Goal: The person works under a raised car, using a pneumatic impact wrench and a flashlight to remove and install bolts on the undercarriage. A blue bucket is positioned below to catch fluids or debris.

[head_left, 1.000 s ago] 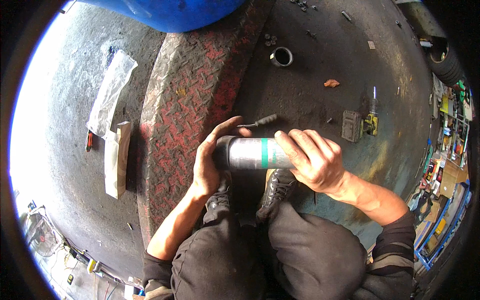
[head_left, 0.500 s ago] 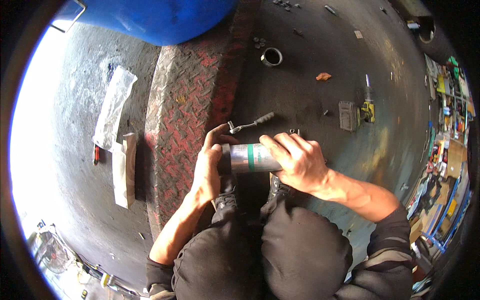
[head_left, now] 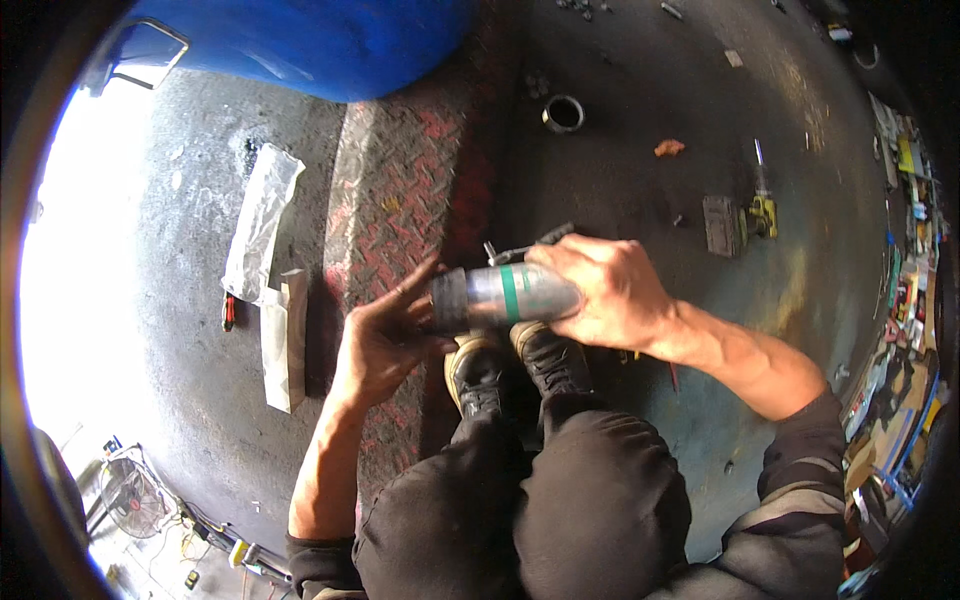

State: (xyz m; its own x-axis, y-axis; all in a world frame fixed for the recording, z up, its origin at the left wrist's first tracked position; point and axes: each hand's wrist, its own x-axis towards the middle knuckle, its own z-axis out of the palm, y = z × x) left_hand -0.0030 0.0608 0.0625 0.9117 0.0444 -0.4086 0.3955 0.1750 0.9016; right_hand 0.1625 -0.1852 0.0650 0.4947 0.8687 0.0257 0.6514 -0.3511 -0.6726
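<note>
A silver metal cylinder (head_left: 492,296) with a green band is held crosswise above my shoes, a little blurred by motion. My right hand (head_left: 612,292) wraps round its right end, thumb underneath and fingers over the top. At the opposite end sits a dark collar (head_left: 450,301). My left hand (head_left: 385,332) is beside that collar, fingers spread and thumb below it; whether they touch it I cannot tell. Just beyond the cylinder lies a ratchet wrench (head_left: 518,250) on the floor, partly covered by my right hand and the cylinder.
A raised red tread-plate strip (head_left: 400,190) runs along the left. Past it lie a clear plastic bag (head_left: 264,222) and an open white box (head_left: 284,345). A metal ring (head_left: 563,114), an orange scrap (head_left: 669,148) and a cordless drill (head_left: 762,215) lie ahead. A blue drum (head_left: 330,40) stands far left.
My left hand has loosened from the dark collar and drawn back to the left, its fingers spreading. My right hand keeps hold of the cylinder, which has tilted slightly. The whole view has shifted.
</note>
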